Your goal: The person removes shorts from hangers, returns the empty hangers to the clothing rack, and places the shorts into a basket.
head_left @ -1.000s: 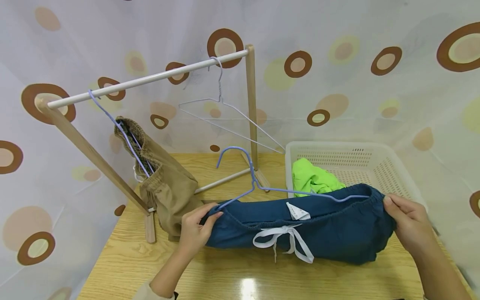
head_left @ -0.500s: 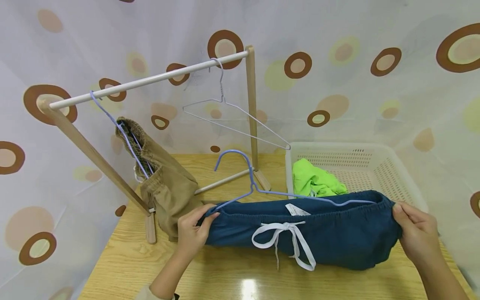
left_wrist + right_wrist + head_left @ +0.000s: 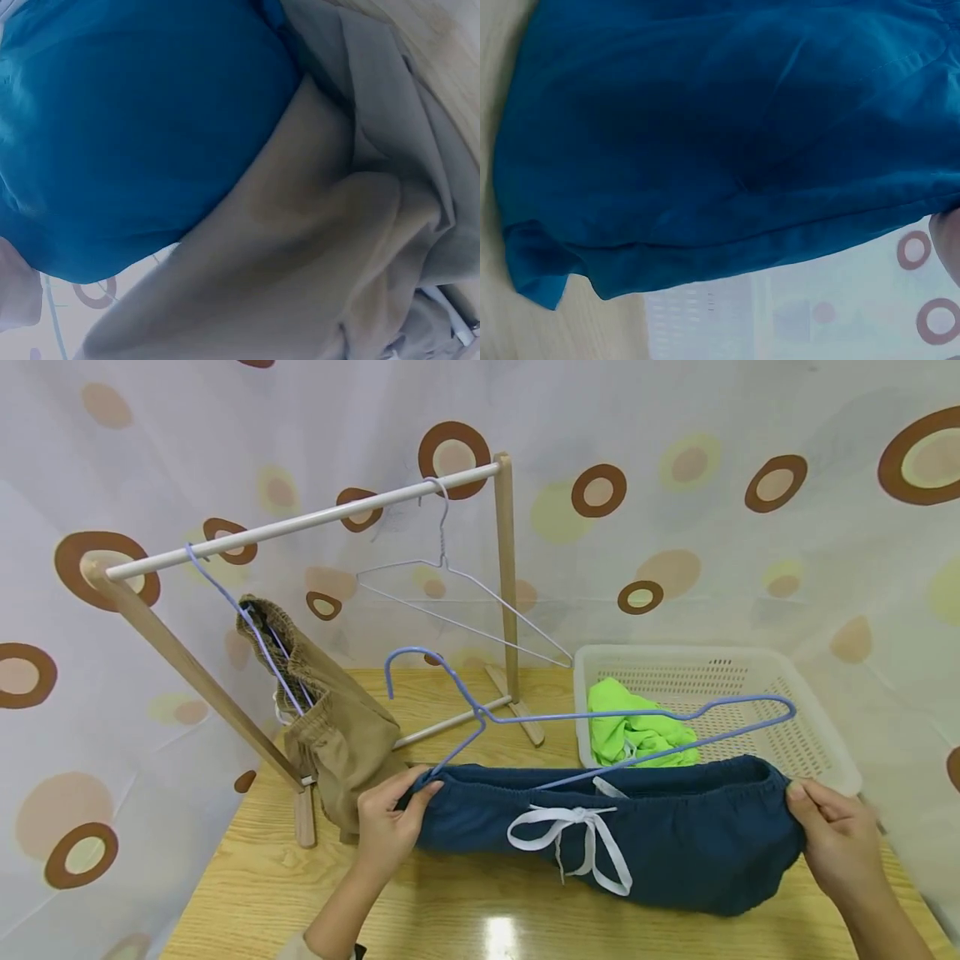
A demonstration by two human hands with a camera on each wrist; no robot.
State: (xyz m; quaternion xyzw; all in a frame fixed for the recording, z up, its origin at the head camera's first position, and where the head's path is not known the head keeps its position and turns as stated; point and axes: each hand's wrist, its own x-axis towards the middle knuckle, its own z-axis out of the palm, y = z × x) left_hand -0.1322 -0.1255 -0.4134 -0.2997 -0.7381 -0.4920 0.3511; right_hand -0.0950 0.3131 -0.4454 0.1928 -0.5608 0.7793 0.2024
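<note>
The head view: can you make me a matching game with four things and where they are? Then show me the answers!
1. tan garment
2. green cloth
3. blue garment
4. pale hanger

A. held by the left hand and right hand
B. hooked on the white rail, no clothes on it
C. hung below the rail's left end
D. inside the basket

Pairs: 1-C, 2-D, 3-A, 4-B

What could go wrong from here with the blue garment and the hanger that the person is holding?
First, the right end of the blue hanger is outside the blue garment, so it might snag on the waistband if pushed in. Second, the left grip pinches the corner where the hanger enters; if it loosens, that end could slip out too.
</note>
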